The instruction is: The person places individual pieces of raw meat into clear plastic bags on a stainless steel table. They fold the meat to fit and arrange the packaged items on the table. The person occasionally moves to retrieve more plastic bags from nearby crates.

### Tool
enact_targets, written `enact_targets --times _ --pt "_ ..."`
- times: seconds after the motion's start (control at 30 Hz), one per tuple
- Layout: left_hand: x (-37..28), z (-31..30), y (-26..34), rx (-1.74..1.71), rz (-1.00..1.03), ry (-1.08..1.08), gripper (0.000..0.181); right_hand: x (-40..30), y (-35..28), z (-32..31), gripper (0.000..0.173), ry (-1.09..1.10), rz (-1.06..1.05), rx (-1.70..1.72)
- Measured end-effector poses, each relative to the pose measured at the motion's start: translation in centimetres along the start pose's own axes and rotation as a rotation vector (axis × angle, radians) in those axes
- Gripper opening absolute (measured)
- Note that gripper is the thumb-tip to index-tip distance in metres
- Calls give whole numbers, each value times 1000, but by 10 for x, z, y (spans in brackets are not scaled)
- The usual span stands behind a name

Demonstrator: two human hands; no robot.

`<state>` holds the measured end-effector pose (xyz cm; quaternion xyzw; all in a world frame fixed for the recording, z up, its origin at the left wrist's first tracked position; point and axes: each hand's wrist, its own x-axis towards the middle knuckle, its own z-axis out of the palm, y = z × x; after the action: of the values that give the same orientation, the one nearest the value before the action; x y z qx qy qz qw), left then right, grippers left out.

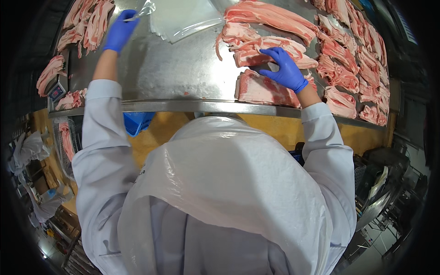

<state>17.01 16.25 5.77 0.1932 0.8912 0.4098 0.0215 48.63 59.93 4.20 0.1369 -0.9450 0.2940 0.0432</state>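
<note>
My left hand (121, 31), in a blue glove, is at the upper left above the steel table. Its fingers pinch the edge of a clear plastic bag (147, 8). To its right lies a fanned stack of clear bags (187, 19). Thumb and fingers apart, my right hand (284, 70), gloved in blue too, reaches over the raw meat on the right. Its fingertips are at a streaky meat piece (249, 56), and its thumb hangs over the edge of a sliced meat slab (263, 90). The palm hides part of both pieces.
Long meat strips (271, 17) lie beyond my right hand, with several meat piles (338, 72) farther right. More strips (96, 25) lie at the far left, near a small digital scale (57, 92) with meat. The raised table edge (192, 106) runs before me; a blue crate (138, 122) is below.
</note>
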Motion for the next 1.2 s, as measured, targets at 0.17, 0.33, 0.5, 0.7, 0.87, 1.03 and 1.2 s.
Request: enact_targets --times 0.17,0.33,0.5,0.7,0.87,1.03,1.2 --pt "-16 120 79 47 52 -178 40 29 -7 -3 40 -210 6 24" --pt "31 198 86 214 210 -152 44 48 17 2 25 7 66 198" --pt "95 267 152 229 52 -150 53 65 24 20 24 56 170 387" --pt "153 311 130 217 -149 -230 39 80 8 14 24 -32 292 550" --pt "140 299 150 163 -109 -145 29 91 35 4 23 118 483 720" --pt "159 314 126 255 -158 -194 41 119 25 -1 24 132 440 779" --pt "135 263 115 -84 -40 -321 36 121 29 -3 28 286 600 991"
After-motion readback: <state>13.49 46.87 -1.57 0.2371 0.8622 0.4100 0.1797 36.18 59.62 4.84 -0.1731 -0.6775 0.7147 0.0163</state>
